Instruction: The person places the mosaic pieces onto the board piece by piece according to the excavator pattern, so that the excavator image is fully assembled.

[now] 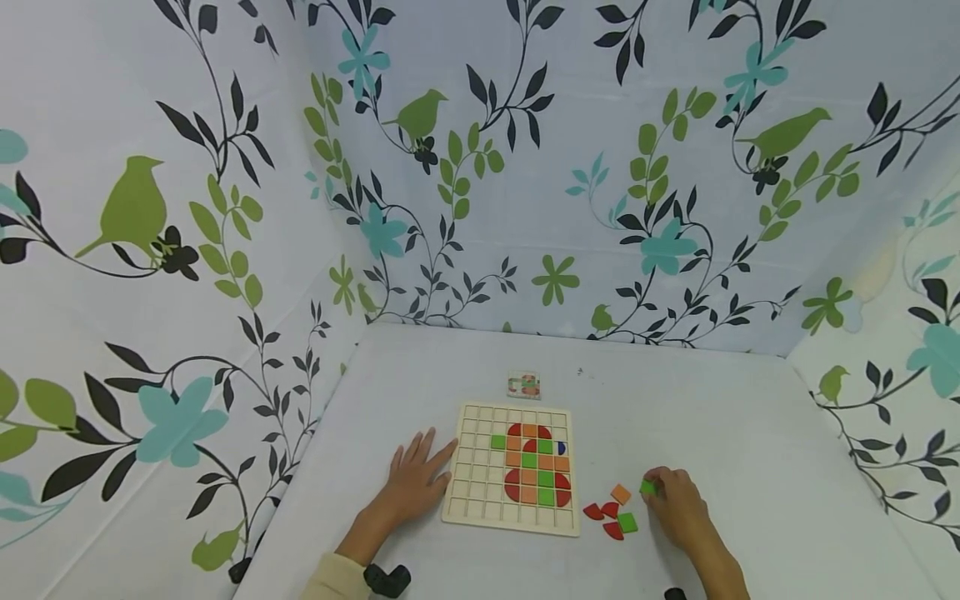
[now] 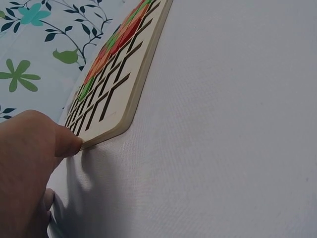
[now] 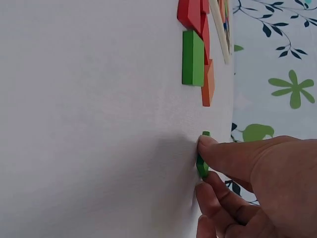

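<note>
My right hand (image 1: 678,504) pinches a green square tile (image 3: 203,168) between thumb and fingers, right of the loose pieces. Beside it lie an orange square tile (image 1: 620,494), another green square tile (image 1: 627,522) and red quarter-round tiles (image 1: 592,511). A wooden grid board (image 1: 510,525) lies in the middle, holding red, orange and green tiles and a small blue half-round piece (image 1: 561,448) on its right side. My left hand (image 1: 415,483) rests at the board's left edge with fingers spread; in the left wrist view its thumb (image 2: 69,142) touches the board's corner.
A small picture card (image 1: 523,385) with a coloured pattern lies behind the board. White cloth covers the table (image 1: 712,417). Printed curtains with birds and leaves stand around the back and sides.
</note>
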`<action>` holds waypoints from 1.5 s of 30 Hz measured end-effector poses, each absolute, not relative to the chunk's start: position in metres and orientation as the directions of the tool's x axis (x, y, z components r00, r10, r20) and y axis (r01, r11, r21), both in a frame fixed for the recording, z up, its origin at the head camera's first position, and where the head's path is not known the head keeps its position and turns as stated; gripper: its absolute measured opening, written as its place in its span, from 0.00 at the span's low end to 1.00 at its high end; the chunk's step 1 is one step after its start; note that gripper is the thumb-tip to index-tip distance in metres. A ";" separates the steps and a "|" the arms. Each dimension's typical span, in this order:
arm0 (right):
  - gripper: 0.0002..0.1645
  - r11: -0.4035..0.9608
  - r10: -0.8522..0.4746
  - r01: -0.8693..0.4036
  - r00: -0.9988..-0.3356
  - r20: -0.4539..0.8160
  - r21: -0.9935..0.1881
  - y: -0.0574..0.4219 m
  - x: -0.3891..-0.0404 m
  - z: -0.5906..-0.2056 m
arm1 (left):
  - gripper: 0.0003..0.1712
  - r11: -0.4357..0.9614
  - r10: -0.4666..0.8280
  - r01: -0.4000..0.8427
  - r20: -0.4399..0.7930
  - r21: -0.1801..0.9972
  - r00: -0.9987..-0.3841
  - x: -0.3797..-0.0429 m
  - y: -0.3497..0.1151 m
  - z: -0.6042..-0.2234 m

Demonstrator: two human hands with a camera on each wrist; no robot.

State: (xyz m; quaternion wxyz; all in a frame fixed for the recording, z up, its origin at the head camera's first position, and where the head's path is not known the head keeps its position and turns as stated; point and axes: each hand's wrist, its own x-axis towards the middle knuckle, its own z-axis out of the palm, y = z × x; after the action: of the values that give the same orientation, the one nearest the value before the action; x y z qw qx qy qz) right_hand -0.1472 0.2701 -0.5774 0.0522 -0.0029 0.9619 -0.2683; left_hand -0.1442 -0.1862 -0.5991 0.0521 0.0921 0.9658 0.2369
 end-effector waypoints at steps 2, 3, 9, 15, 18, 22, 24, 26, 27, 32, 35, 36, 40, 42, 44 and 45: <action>0.15 0.852 -0.043 0.003 -0.996 -0.076 -0.523 0.270 -0.152 -0.579 | 0.32 0.869 0.203 0.155 -0.052 0.469 -0.978 -0.144 -0.186 -0.598; 0.15 0.851 -0.046 -0.004 -0.997 -0.066 -0.526 0.270 -0.155 -0.580 | 0.32 0.871 0.203 0.154 -0.055 0.467 -0.978 -0.145 -0.186 -0.598; 0.14 0.821 -0.049 -0.005 -0.997 -0.062 -0.571 0.260 -0.178 -0.587 | 0.32 0.876 0.205 0.157 -0.057 0.455 -0.977 -0.146 -0.186 -0.599; 0.18 0.790 -0.038 0.024 -0.995 -0.089 -0.612 0.236 -0.202 -0.590 | 0.32 0.874 0.208 0.164 -0.048 0.458 -0.977 -0.146 -0.186 -0.601; 0.19 0.791 -0.030 0.040 -0.994 -0.103 -0.611 0.221 -0.213 -0.591 | 0.32 0.872 0.210 0.165 -0.047 0.461 -0.977 -0.146 -0.187 -0.600; 0.21 0.801 -0.020 0.046 -0.994 -0.104 -0.597 0.202 -0.225 -0.591 | 0.32 0.866 0.207 0.159 -0.052 0.473 -0.977 -0.147 -0.186 -0.599; 0.21 0.800 -0.009 0.053 -0.995 -0.101 -0.597 0.192 -0.229 -0.588 | 0.32 0.866 0.205 0.154 -0.057 0.475 -0.977 -0.147 -0.185 -0.599; 0.21 0.798 -0.007 0.053 -0.995 -0.097 -0.601 0.179 -0.230 -0.583 | 0.32 0.868 0.205 0.154 -0.058 0.472 -0.977 -0.147 -0.185 -0.598; 0.21 0.797 -0.013 0.044 -0.996 -0.091 -0.602 0.173 -0.230 -0.580 | 0.32 0.867 0.206 0.158 -0.052 0.473 -0.977 -0.147 -0.185 -0.599; 0.17 0.796 -0.133 -0.080 -0.990 -0.045 -0.600 0.136 -0.230 -0.568 | 0.32 0.875 0.199 0.149 -0.061 0.461 -0.978 -0.146 -0.186 -0.599; 0.16 0.777 -0.236 -0.189 -0.972 0.000 -0.600 0.114 -0.230 -0.566 | 0.32 0.876 0.194 0.146 -0.061 0.459 -0.979 -0.145 -0.186 -0.599; 0.16 0.767 -0.269 -0.224 -0.963 0.016 -0.601 0.107 -0.230 -0.566 | 0.32 0.876 0.195 0.146 -0.061 0.459 -0.979 -0.145 -0.186 -0.599; 0.14 0.731 -0.389 -0.349 -0.919 0.063 -0.586 0.079 -0.231 -0.562 | 0.32 0.875 0.207 0.156 -0.062 0.458 -0.976 -0.146 -0.187 -0.602; 0.11 0.710 -0.438 -0.400 -0.895 0.080 -0.580 0.067 -0.232 -0.563 | 0.32 0.869 0.215 0.165 -0.055 0.466 -0.975 -0.147 -0.188 -0.604; 0.09 0.694 -0.473 -0.427 -0.877 0.080 -0.580 0.056 -0.232 -0.564 | 0.32 0.866 0.219 0.173 -0.046 0.470 -0.975 -0.148 -0.189 -0.606; 0.08 0.692 -0.487 -0.437 -0.870 0.075 -0.575 0.052 -0.232 -0.564 | 0.33 0.863 0.222 0.179 -0.037 0.473 -0.974 -0.148 -0.190 -0.608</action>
State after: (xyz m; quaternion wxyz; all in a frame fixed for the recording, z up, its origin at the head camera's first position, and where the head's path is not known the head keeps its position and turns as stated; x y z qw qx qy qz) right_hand -0.2319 0.0517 -0.5645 0.0415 -0.2517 0.9187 -0.3015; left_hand -0.1478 -0.1897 -0.6080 0.0451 0.1040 0.9640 0.2405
